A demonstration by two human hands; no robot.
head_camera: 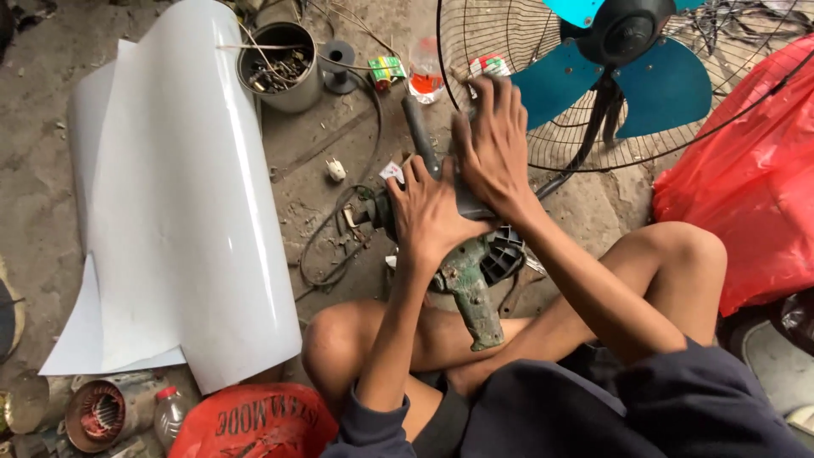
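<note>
The worn green power tool (pixel 465 284) lies on the concrete floor (pixel 34 170) directly in front of the seated person's crossed legs, its pistol handle pointing toward the person and its body pointing away. The left hand (pixel 430 216) lies on top of the tool body, fingers (pixel 398 188) spread and curled down over the housing, gripping it. The right hand (pixel 492 144) rests just beyond the left, on the far part of the tool, with its fingers extended flat and pressed against a dark rod-shaped part (pixel 417 127) that projects from the tool; whether these fingers close around it cannot be determined. A black cable (pixel 326 229) loops on the floor immediately left of the tool, with a white plug (pixel 337 170) near it. Farther left of the tool lies a large curled white sheet (pixel 178 203). Beyond the tool stands a metal can (pixel 284 72) filled with small scrap parts. Right of and beyond the tool stands a fan (pixel 619 76) with teal blades inside a black wire guard. A red plastic bag (pixel 746 187) lies far right of the tool.
</note>
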